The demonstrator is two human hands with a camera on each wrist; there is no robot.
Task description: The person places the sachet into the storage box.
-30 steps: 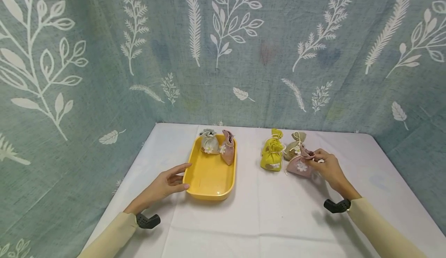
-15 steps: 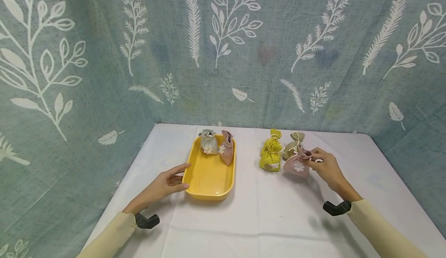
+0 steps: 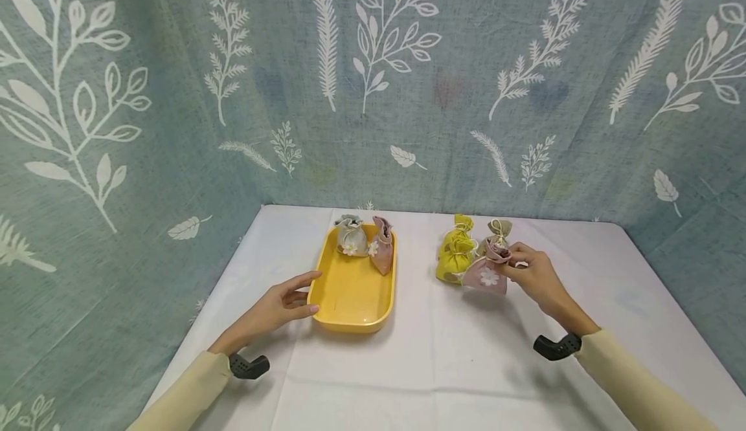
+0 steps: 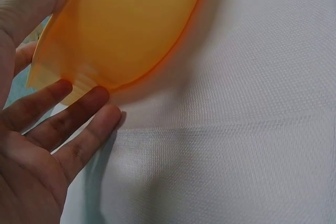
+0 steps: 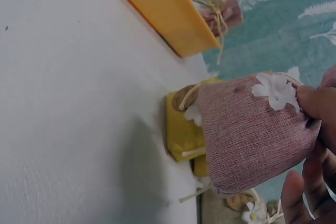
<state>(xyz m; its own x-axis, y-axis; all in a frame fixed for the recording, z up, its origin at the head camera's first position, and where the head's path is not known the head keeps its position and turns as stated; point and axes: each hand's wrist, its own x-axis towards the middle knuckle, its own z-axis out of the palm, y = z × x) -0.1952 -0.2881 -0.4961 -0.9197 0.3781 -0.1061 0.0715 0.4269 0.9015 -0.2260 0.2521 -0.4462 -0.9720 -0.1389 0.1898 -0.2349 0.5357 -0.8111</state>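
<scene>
My right hand [image 3: 539, 279] pinches the gathered neck of a pink drawstring pouch [image 3: 485, 277] with a white flower. In the right wrist view this pink pouch [image 5: 257, 135] hangs off the cloth, its shadow below it. It overlaps a yellow-green pouch [image 3: 453, 263] and partly hides an olive-brown pouch [image 3: 498, 226]. On the left, my left hand [image 3: 282, 305] touches the side of a yellow tray [image 3: 350, 301], fingers spread and fairly straight. In the left wrist view the fingertips [image 4: 97, 97] lie against the tray's outer wall [image 4: 136, 35].
A grey pouch [image 3: 351, 240] and another pink pouch [image 3: 381, 250] lean at the tray's far end. A second yellow-green pouch [image 3: 462, 224] stands behind the front one. White cloth covers the table [image 3: 408, 379]; a leaf-patterned curtain [image 3: 373, 159] closes off the back.
My right hand has moved left with the pink pouch, from in front of the olive-brown one to beside the yellow-green ones. The left hand and tray have stayed put.
</scene>
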